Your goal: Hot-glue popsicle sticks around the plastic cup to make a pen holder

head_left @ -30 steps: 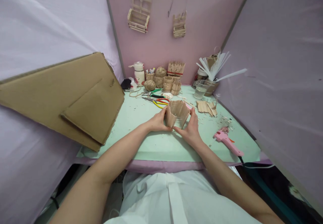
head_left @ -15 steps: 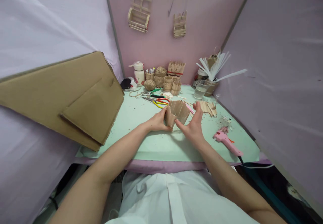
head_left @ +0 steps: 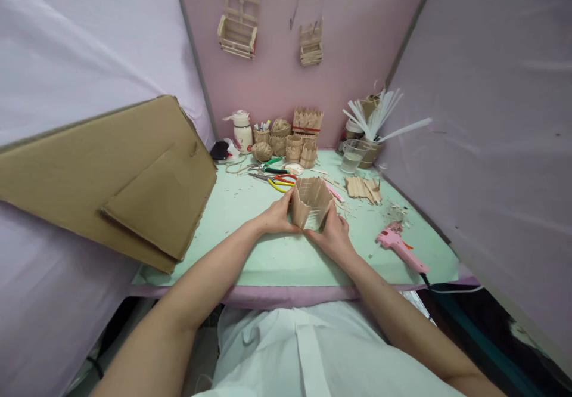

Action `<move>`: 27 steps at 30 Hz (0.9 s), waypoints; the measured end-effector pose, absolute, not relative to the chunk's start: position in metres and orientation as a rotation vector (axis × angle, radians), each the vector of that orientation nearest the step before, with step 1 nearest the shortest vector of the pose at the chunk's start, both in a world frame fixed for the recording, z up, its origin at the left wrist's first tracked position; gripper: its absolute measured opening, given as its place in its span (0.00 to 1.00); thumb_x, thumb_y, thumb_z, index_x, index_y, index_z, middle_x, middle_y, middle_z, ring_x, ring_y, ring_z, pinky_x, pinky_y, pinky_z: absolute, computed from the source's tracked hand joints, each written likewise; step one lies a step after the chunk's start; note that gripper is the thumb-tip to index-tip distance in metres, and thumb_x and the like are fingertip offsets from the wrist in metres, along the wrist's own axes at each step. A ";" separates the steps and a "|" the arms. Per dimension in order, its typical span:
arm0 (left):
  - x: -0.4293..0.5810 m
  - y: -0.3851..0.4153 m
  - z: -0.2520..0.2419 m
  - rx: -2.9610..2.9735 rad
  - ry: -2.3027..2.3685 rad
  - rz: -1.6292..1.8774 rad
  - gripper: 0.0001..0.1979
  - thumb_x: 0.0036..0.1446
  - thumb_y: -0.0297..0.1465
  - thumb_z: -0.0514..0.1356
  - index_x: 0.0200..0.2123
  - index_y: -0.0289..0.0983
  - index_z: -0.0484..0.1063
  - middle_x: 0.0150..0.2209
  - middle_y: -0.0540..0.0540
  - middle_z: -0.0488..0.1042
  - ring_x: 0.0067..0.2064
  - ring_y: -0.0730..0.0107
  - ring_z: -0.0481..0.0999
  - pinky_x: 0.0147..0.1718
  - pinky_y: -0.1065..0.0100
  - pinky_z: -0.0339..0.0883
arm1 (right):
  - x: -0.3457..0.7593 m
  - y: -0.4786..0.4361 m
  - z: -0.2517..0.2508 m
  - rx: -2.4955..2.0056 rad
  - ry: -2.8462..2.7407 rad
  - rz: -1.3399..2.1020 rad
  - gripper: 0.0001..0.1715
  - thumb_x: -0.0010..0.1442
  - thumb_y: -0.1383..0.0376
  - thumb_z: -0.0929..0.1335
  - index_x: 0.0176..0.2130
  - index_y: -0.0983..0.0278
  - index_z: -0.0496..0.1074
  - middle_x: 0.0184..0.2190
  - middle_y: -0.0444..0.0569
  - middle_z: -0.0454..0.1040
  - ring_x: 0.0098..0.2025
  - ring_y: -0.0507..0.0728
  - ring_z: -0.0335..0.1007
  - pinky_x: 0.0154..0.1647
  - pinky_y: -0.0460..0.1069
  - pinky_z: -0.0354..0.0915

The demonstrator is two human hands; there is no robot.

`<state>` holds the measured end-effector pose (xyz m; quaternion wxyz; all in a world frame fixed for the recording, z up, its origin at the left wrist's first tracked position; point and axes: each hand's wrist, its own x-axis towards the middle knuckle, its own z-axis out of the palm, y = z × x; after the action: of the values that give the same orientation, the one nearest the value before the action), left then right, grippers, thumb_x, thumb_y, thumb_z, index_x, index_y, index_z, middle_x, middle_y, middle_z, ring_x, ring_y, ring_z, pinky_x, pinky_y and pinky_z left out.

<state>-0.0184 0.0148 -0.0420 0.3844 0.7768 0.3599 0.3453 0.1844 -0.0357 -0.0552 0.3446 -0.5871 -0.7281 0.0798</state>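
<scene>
A small open basket of glued wooden craft sticks [head_left: 311, 201] stands on the mint-green table mat [head_left: 268, 254] in front of me. My left hand [head_left: 276, 218] grips its left wall, thumb near the rim and fingers curled against the outside. My right hand [head_left: 333, 233] is closed on its right wall, fingers wrapped round the lower side. Both hands rest on the mat.
A pink glue gun [head_left: 399, 248] lies at the right with its cable over the edge. Loose sticks [head_left: 364, 188], pliers and scissors [head_left: 277, 177], a plastic cup [head_left: 351, 157], finished stick pots [head_left: 300, 140] and a jar of white strips [head_left: 373, 123] stand behind. Folded cardboard [head_left: 120, 176] leans at the left.
My right hand had opened and drawn away from the basket half a second ago; now it is closed on the right wall again. The left hand kept its grip.
</scene>
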 end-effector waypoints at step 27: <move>-0.047 0.025 -0.025 2.093 1.010 0.567 0.48 0.42 0.35 0.71 0.66 0.37 0.56 0.65 0.38 0.64 0.65 0.46 0.64 0.64 0.52 0.58 | 0.267 -0.032 0.041 -1.939 -2.287 0.375 0.28 0.63 0.55 0.67 0.59 0.63 0.69 0.53 0.58 0.76 0.53 0.64 0.72 0.45 0.51 0.63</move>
<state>-0.0468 0.0254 -0.0252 0.3659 0.8144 0.3928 0.2205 0.2674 -0.0321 0.0406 0.0599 -0.6406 -0.7554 0.1240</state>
